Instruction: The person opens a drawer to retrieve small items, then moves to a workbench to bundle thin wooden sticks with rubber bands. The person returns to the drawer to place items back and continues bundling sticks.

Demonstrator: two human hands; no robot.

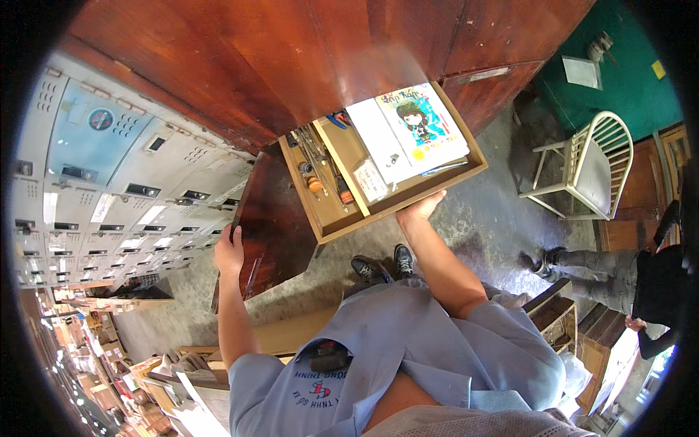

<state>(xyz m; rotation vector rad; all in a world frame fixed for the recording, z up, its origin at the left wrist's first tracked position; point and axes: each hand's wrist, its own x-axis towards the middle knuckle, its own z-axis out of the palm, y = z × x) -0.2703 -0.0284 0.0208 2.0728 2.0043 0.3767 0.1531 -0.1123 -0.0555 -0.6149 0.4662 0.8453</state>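
Note:
A wooden drawer (336,234) is pulled out of the reddish-brown cabinet (306,58). My right hand (420,209) grips its front edge from below, the fingers partly hidden under it. At the lower left, my left hand (230,251) is closed at the edge of the open cabinet door (273,233); a small dark thing I cannot make out shows at its fingertips. Inside the drawer, a divider (341,167) separates several screwdrivers (314,183) with orange handles from a stack of papers. On top lies a colourful booklet (426,124), next to a white card (370,180) and blue-handled pliers (337,121).
Grey metal lockers (116,182) line the left side. A cream chair (582,171) stands at the right, by a green wall (626,87). Another person (619,280) is at the far right. Boxes and shelves (109,349) fill the lower left.

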